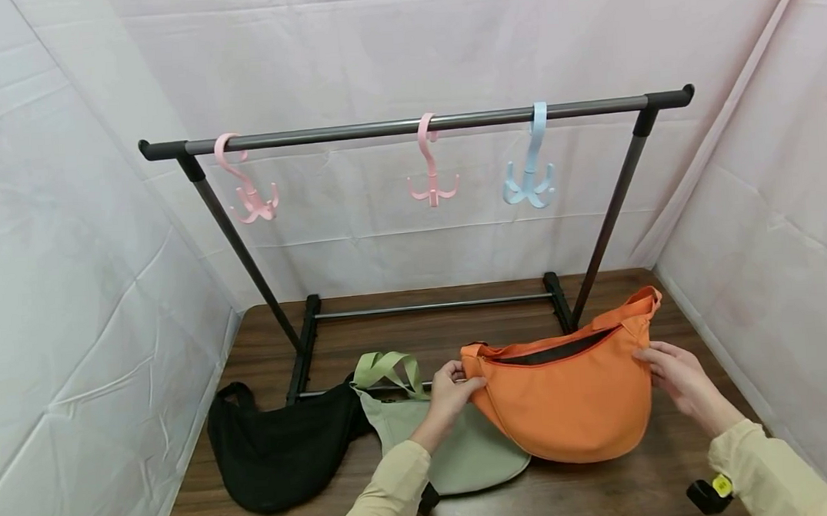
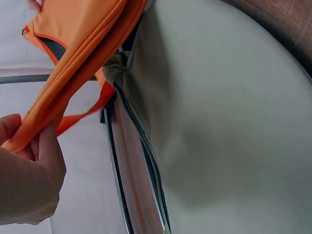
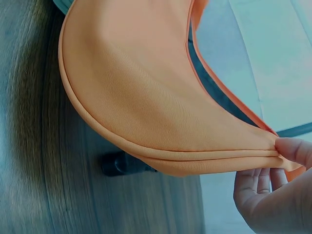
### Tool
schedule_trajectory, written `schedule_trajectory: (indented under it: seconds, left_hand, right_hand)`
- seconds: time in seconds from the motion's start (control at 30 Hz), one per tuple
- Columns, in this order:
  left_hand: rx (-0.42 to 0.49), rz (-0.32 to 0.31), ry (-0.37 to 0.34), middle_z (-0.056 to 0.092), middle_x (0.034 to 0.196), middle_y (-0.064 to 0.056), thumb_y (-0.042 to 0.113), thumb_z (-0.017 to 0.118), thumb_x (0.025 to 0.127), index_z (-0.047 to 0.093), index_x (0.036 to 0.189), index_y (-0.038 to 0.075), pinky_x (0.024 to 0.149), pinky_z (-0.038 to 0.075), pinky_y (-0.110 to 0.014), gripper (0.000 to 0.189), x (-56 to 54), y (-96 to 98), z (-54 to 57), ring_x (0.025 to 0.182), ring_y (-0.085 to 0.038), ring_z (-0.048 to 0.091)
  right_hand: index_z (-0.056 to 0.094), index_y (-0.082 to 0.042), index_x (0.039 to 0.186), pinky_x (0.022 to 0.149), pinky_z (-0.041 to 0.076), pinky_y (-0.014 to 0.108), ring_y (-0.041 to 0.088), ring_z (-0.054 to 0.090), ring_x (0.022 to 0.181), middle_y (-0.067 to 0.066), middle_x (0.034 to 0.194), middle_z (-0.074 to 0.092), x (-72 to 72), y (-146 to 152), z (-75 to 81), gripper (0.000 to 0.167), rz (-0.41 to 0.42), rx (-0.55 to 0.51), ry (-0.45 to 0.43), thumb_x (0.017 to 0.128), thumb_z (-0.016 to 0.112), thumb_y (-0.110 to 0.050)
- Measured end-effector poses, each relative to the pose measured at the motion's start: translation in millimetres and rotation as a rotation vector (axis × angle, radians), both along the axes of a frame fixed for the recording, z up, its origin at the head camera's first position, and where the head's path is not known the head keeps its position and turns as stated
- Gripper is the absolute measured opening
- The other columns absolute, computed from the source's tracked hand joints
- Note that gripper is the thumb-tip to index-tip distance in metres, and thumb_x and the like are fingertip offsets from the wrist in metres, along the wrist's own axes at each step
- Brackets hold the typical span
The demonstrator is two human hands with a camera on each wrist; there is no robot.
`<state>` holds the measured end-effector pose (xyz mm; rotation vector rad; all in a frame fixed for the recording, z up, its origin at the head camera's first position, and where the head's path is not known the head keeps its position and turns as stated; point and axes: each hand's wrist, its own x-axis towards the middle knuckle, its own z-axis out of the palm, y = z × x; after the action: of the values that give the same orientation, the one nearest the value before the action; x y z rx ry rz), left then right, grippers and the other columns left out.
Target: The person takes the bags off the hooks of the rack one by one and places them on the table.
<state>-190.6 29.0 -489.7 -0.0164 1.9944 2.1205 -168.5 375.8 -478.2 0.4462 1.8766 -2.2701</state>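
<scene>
An orange shoulder bag (image 1: 572, 405) with its zipper gaping along the top is held up by both hands at the right of the table. My left hand (image 1: 450, 399) pinches its left upper corner, thumb in front and fingers behind. At the opposite upper corner my right hand (image 1: 678, 377) grips the fabric the same way, seen closely in the right wrist view. The bag's orange strap (image 1: 627, 310) rises behind the opening. Beneath my left forearm lies a sage green bag (image 1: 463, 448), partly covered by the orange one. A black bag (image 1: 283, 448) rests to its left.
A dark metal rack (image 1: 352, 132) stands behind the bags. On its bar hang two pink hooks (image 1: 432, 165) and a light blue hook (image 1: 530, 168). By my right sleeve, a small black and yellow item (image 1: 711, 495) sits on the wooden table (image 1: 625, 495). White cloth walls enclose the space.
</scene>
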Motion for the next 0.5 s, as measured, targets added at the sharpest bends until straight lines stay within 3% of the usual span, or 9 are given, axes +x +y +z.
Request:
schedule_trajectory:
  seconds: [0.4, 0.5]
  left_hand:
    - [0.038, -0.028, 0.011, 0.057, 0.075, -0.002, -0.002, 0.065, 0.073, 0.055, 0.087, -0.004, 0.055, 0.046, -0.02, 0.017, 11.5, 24.4, 6.1, 0.065, -0.008, 0.053]
    - [0.052, -0.042, 0.01, 0.058, 0.075, -0.003, -0.003, 0.065, 0.073, 0.055, 0.086, -0.006, 0.055, 0.046, -0.02, 0.017, 14.1, 32.6, 1.9, 0.065, -0.007, 0.053]
  right_hand:
    - [0.06, -0.022, 0.082, 0.065, 0.05, 0.02, 0.002, 0.06, 0.074, -0.011, 0.08, 0.063, 24.5, 33.5, -1.5, 0.014, -0.028, -0.02, -0.006, 0.089, 0.056, -0.01]
    - [0.062, -0.023, 0.082, 0.065, 0.049, 0.02, 0.002, 0.059, 0.074, -0.012, 0.08, 0.063, 31.0, 43.1, -3.6, 0.016, -0.044, -0.022, -0.012, 0.089, 0.056, -0.01]
